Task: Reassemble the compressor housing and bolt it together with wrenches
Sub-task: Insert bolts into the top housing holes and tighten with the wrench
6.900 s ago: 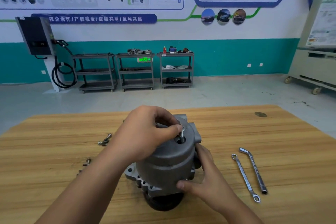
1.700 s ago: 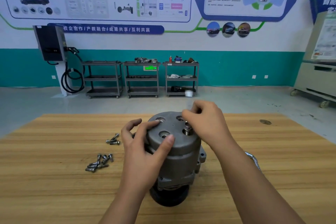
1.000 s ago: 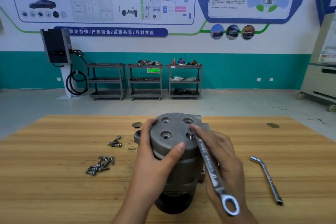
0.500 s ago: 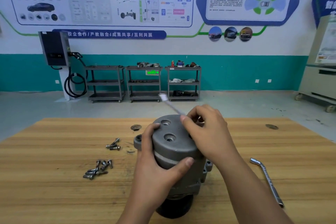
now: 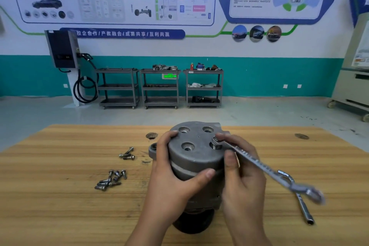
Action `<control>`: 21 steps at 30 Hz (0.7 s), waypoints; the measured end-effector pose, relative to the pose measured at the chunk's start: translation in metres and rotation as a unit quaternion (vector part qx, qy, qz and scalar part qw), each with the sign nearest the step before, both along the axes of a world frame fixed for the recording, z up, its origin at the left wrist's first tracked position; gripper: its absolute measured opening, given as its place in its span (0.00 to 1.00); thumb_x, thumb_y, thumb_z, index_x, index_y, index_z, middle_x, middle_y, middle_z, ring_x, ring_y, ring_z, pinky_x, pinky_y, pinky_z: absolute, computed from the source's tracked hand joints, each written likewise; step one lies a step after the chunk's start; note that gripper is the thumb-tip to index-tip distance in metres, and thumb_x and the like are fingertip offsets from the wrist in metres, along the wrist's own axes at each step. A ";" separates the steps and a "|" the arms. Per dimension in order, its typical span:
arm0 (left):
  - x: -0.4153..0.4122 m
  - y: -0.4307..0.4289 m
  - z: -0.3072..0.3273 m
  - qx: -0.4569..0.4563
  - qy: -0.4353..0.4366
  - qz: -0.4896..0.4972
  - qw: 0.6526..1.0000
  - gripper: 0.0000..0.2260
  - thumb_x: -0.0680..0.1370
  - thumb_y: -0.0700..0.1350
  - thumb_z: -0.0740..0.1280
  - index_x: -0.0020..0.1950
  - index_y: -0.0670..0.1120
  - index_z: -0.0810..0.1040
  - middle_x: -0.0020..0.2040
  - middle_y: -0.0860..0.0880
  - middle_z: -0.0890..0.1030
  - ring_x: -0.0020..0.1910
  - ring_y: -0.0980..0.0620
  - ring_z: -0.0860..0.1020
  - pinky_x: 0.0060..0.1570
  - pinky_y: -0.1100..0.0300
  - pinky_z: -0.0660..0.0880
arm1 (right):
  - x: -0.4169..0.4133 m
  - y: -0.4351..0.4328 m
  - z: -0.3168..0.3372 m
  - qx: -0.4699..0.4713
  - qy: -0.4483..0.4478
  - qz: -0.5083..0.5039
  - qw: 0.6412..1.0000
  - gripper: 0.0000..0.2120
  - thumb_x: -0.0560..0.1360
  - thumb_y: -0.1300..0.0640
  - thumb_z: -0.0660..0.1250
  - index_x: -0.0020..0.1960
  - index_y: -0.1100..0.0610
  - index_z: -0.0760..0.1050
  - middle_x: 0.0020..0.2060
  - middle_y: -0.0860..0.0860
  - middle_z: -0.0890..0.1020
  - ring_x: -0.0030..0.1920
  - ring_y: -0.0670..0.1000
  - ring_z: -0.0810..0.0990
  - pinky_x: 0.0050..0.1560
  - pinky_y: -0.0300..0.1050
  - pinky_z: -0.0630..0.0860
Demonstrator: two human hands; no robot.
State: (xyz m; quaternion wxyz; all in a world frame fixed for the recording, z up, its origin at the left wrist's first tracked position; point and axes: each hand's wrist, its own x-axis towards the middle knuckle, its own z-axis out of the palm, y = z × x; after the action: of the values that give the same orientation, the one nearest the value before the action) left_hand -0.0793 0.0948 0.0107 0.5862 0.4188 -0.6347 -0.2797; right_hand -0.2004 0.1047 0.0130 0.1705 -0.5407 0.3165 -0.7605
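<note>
Loose bolts lie on the desk, left of the work. The left hand wraps the compressor housing, which stands upright mid-desk, with the thumb in front and the fingers over its top rim. That grip should brace against the turn. The right hand pinches the wrench close to its ring, which sits on the one fitted bolt. I'd hold further out along the shank for leverage, ring kept square. A second wrench lies to the right. The wall banner reads 校企合作/产教融合/成果共享/互利共赢; the wrench's stamping is blurred.
</note>
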 end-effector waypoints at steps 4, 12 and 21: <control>0.002 -0.001 -0.001 -0.015 0.007 -0.012 1.000 0.37 0.53 0.62 0.76 0.58 0.71 0.63 0.52 0.77 0.69 0.56 0.64 0.75 0.52 0.65 0.75 | -0.013 0.004 0.000 -0.027 0.187 -0.066 0.980 0.17 0.76 0.53 0.61 0.64 0.45 0.73 0.59 0.38 0.77 0.62 0.44 0.70 0.61 0.34 0.67; 0.002 0.000 0.001 -0.011 0.013 -0.006 1.000 0.35 0.53 0.64 0.75 0.56 0.74 0.63 0.54 0.74 0.72 0.53 0.69 0.75 0.46 0.70 0.75 | -0.006 -0.014 0.052 0.068 0.269 -0.131 0.952 0.06 0.66 0.44 0.70 0.37 0.45 0.75 0.36 0.40 0.75 0.46 0.42 0.66 0.48 0.42 0.62; 0.002 0.003 0.002 -0.005 0.006 -0.004 1.000 0.38 0.53 0.64 0.75 0.59 0.72 0.63 0.53 0.77 0.68 0.53 0.69 0.74 0.49 0.60 0.77 | -0.012 -0.024 0.041 0.271 -0.016 -0.007 0.963 0.17 0.70 0.48 0.69 0.57 0.45 0.70 0.59 0.45 0.76 0.63 0.49 0.71 0.63 0.54 0.69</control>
State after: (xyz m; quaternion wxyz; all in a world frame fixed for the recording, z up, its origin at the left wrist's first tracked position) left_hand -0.0772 0.0977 0.0125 0.5908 0.4117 -0.6344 -0.2812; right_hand -0.2121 0.0807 0.0538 0.3101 -0.4598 0.5115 -0.6563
